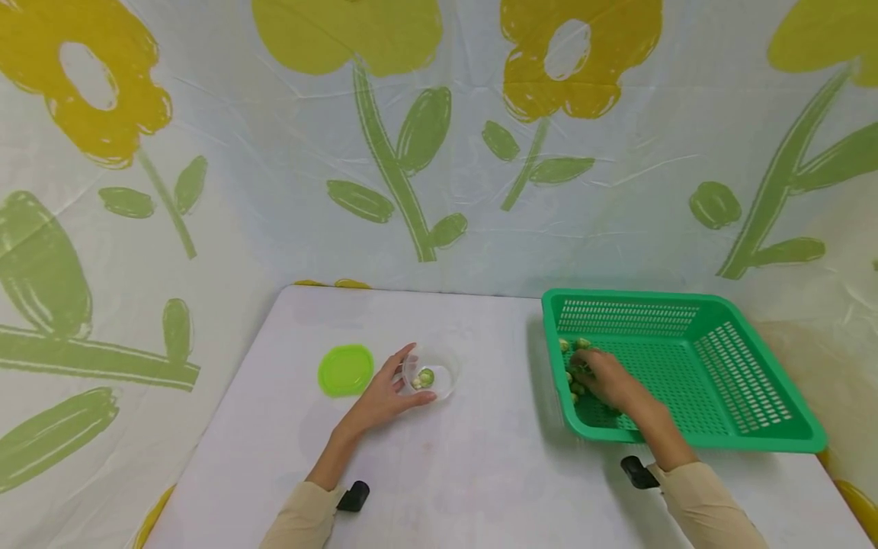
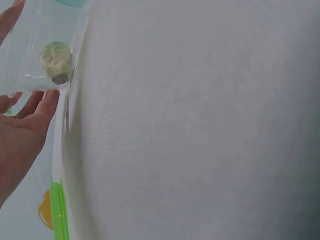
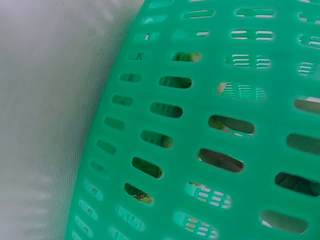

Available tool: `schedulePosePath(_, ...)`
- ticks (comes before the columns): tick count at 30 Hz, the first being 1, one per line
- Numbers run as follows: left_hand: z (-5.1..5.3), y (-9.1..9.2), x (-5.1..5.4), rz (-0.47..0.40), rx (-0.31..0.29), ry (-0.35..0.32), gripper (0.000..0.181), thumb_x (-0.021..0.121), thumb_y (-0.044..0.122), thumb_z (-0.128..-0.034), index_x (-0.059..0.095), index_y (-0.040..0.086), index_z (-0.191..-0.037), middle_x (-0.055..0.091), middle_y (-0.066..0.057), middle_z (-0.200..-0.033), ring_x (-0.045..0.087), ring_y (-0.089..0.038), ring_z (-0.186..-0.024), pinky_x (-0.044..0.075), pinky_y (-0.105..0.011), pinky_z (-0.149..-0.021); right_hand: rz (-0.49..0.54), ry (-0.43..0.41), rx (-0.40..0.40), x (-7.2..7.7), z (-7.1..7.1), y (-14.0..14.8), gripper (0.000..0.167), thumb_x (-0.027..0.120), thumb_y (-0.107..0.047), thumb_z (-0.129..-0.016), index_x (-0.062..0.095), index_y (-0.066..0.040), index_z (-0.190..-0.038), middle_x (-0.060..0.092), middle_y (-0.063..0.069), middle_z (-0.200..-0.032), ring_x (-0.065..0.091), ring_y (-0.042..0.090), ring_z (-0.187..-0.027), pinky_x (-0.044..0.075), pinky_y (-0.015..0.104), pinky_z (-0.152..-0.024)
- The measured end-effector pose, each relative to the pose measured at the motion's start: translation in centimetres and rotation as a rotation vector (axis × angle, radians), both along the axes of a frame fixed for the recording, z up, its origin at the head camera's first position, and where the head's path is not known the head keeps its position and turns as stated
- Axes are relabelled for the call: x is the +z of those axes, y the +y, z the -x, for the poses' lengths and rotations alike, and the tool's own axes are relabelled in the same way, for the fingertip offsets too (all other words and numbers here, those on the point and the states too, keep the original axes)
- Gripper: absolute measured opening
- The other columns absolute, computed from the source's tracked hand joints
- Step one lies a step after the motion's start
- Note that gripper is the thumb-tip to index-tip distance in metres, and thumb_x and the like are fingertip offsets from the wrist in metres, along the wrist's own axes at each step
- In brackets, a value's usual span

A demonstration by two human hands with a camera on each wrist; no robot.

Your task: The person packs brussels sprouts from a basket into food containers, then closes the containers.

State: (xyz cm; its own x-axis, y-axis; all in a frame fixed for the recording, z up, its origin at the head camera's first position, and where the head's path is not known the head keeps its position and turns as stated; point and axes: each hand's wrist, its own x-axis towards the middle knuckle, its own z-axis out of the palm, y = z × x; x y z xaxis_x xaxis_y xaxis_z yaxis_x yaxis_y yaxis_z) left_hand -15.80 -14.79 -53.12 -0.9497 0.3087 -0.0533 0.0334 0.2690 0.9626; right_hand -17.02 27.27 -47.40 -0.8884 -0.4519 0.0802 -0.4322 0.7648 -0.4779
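Note:
A clear plastic container point(image 1: 446, 374) stands on the table with Brussels sprouts point(image 1: 426, 377) inside. My left hand point(image 1: 384, 396) holds it from the left, thumb on the near side and fingers on the far side. The left wrist view shows fingertips point(image 2: 49, 102) against the container near a pale green sprout point(image 2: 56, 60). Inside the green basket point(image 1: 686, 438), my right hand point(image 1: 607, 379) reaches down among several Brussels sprouts point(image 1: 581, 344) by the left wall. Its fingertips are partly hidden, and whether they pinch a sprout is unclear. The right wrist view mostly shows the slotted basket wall point(image 3: 195, 105).
A bright green lid point(image 1: 346, 370) lies on the white table point(image 1: 494, 473), left of the container. Behind the table hangs a cloth point(image 1: 480, 229) printed with flowers. The basket's raised rim runs along the table's right side.

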Motion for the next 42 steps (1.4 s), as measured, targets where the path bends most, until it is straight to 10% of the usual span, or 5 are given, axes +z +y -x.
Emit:
schedulePosePath(28,0.0,0.0,-0.1,0.015,0.006,0.001,0.103,0.090,0.031,-0.0824,0.028,0.023,-0.164,0.030,-0.010,-0.164,0.032,-0.026,-0.150,0.034,-0.044,-0.119,0.237,0.338,-0.156,1.6,-1.1,-1.7,0.026,0.075,0.013,-0.086,0.068,0.010,-0.111,0.063,0.026,-0.104,0.069,0.041,-0.087,0.061,0.048,-0.071)
schedulePosePath(37,0.0,-0.1,-0.4,0.015,0.018,0.005,0.101,0.089,0.029,-0.0827,0.028,0.024,-0.163,0.031,-0.011,-0.164,0.032,-0.026,-0.150,0.035,-0.046,-0.119,0.359,0.417,-0.208,2.5,-1.0,-2.9,0.026,0.073,0.012,-0.089,0.069,0.010,-0.114,0.063,0.024,-0.109,0.068,0.039,-0.092,0.049,0.004,-0.082)
schedulePosePath(42,0.0,-0.1,-0.3,0.021,0.017,0.006,0.101,0.089,0.030,-0.0831,0.028,0.023,-0.164,0.030,-0.010,-0.164,0.032,-0.026,-0.150,0.035,-0.045,-0.119,0.421,0.427,-0.220,3.0,-0.9,-3.8,0.025,0.073,0.012,-0.089,0.069,0.009,-0.114,0.063,0.022,-0.111,0.068,0.037,-0.095,0.047,0.003,-0.086)
